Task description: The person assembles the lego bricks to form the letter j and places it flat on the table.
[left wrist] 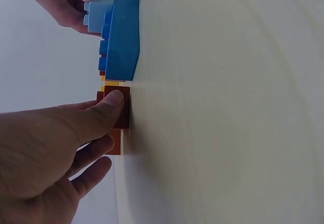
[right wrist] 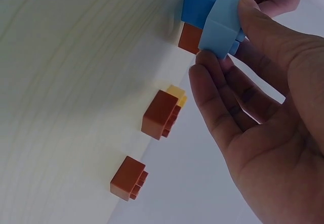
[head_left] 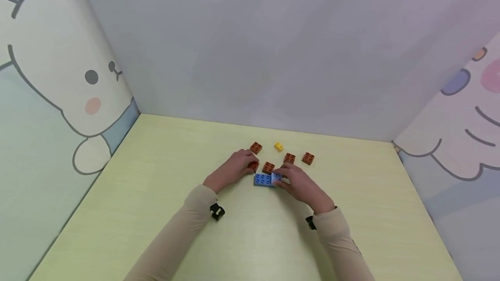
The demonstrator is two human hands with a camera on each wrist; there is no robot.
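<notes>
My right hand [head_left: 302, 184] pinches a light blue building brick [right wrist: 220, 25] between thumb and fingers. That brick sits over the right end of a longer blue brick [left wrist: 124, 41], whose other studs stay uncovered. To the left, my left hand [head_left: 234, 167] pinches a reddish-brown brick [left wrist: 123, 110], with the thumb against its near side. Another brown brick [head_left: 268, 168] lies between the two hands, just behind the blue one.
Behind the hands, a brown brick [head_left: 256, 147] and a small yellow brick [head_left: 278, 147] lie on the pale wooden table [head_left: 242, 246]. Two more brown bricks, one [head_left: 289, 158] beyond the right hand and one [head_left: 308, 158] farther right, lie nearby. A grey wall [head_left: 250, 55] closes the back.
</notes>
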